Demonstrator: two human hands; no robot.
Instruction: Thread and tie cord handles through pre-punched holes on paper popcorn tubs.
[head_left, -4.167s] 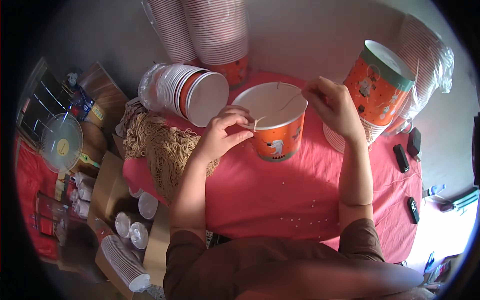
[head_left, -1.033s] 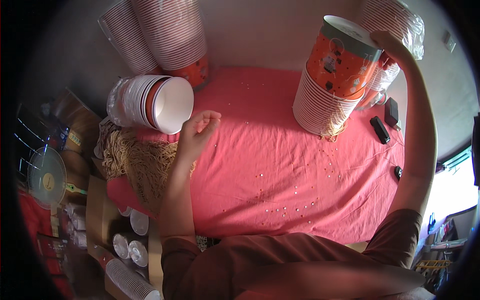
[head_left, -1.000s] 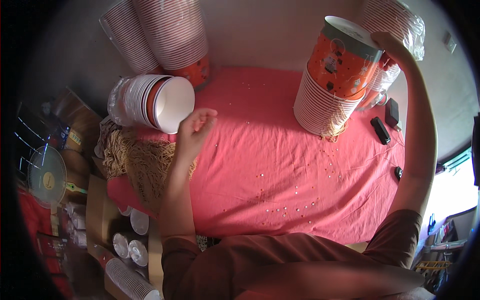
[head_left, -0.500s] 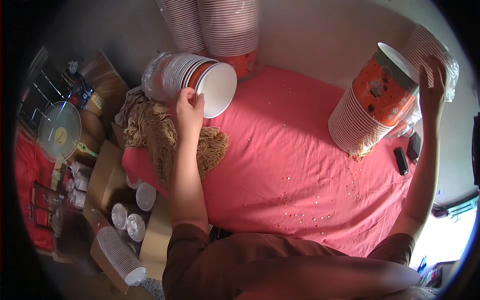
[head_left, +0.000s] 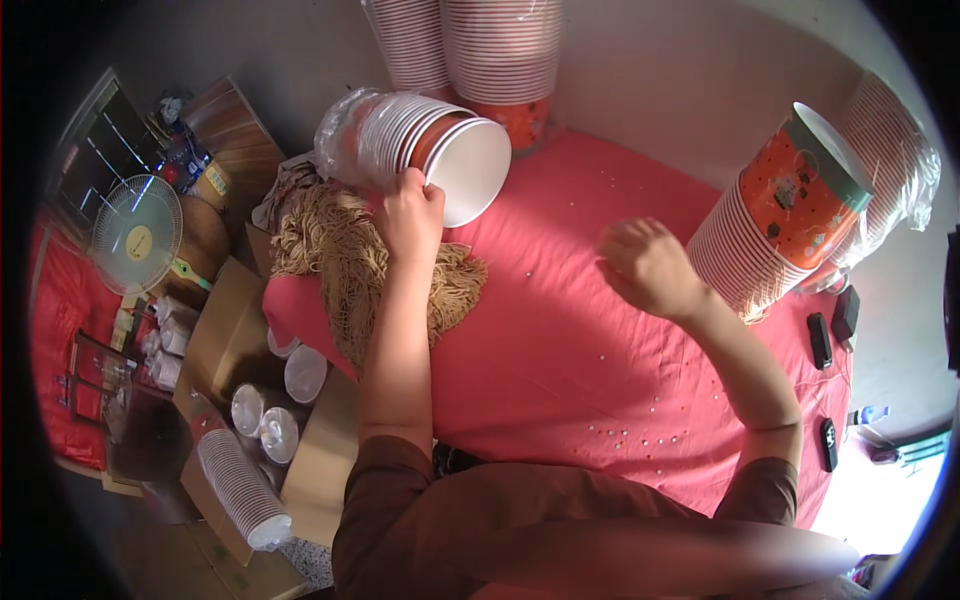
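At the far left of the red-covered surface, a sleeve of white-lined paper buckets lies on its side, partly in clear plastic wrap. My left hand is closed on the near rim of its front bucket; a strip of orange shows behind that bucket's rim. In the middle, above the red cloth, hovers my right hand, empty, its fingers loosely bent, apart and a little blurred. To its right stands a tilted stack of upturned paper buckets, the top one orange and green. Tan strings lie in a heap beside my left forearm.
More wrapped bucket stacks stand at the back and far right. Small beads are scattered on the cloth, and dark devices lie near its right edge. Down left, a cardboard box holds wrapped cups; a fan stands beyond.
My right hand has left the orange bucket stack on the right and come leftward to the middle. My left hand keeps its hold on the bucket rim. The whole view has shifted slightly.
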